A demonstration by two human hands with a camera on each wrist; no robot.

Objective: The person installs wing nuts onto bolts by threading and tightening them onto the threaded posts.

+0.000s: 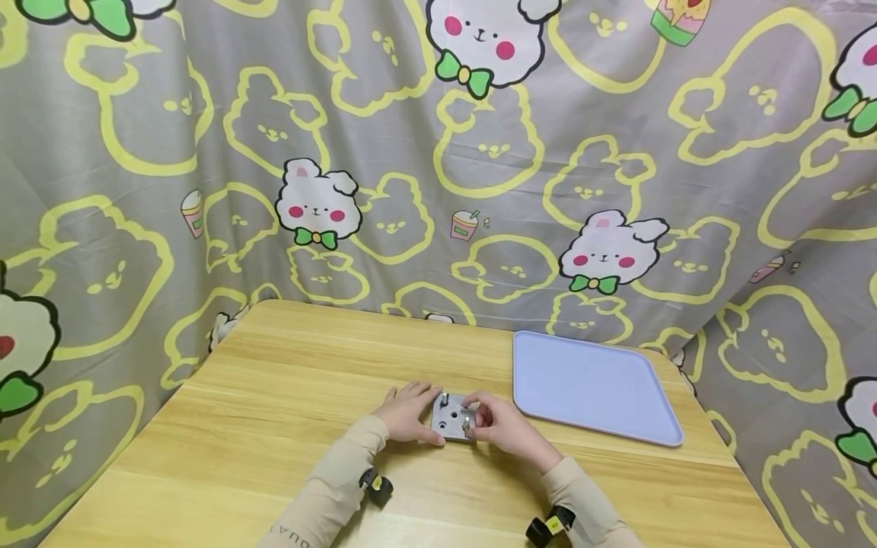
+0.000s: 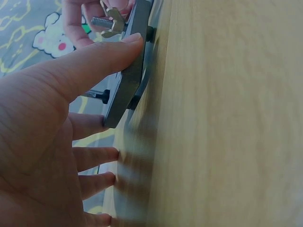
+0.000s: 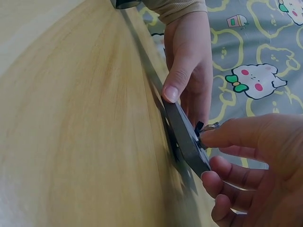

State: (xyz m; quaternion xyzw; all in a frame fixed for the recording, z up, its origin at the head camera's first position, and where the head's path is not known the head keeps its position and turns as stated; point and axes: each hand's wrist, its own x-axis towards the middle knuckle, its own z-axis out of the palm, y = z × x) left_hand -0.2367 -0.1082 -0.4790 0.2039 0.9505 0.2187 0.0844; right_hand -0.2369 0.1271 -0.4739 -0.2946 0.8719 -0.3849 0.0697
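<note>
A square grey metal plate (image 1: 448, 417) with holes lies near the middle of the table, raised slightly on short feet. Two threaded bolts stand up from it; one bolt (image 2: 97, 95) is bare, and the other carries a brass-coloured wing nut (image 2: 113, 22). My left hand (image 1: 409, 413) grips the plate at its left side, thumb on the near edge and the other fingers spread beyond. At the plate's right side my right hand (image 1: 507, 426) pinches the wing nut, partly hiding it. Its lower fingers (image 3: 232, 175) curl close to the plate's edge.
A pale blue-lilac tray (image 1: 596, 388) lies at the table's back right. The wooden table (image 1: 288, 365) extends around both hands. A grey patterned curtain (image 1: 411, 152) hangs behind and at both sides. Each wrist wears a small black camera (image 1: 376, 487).
</note>
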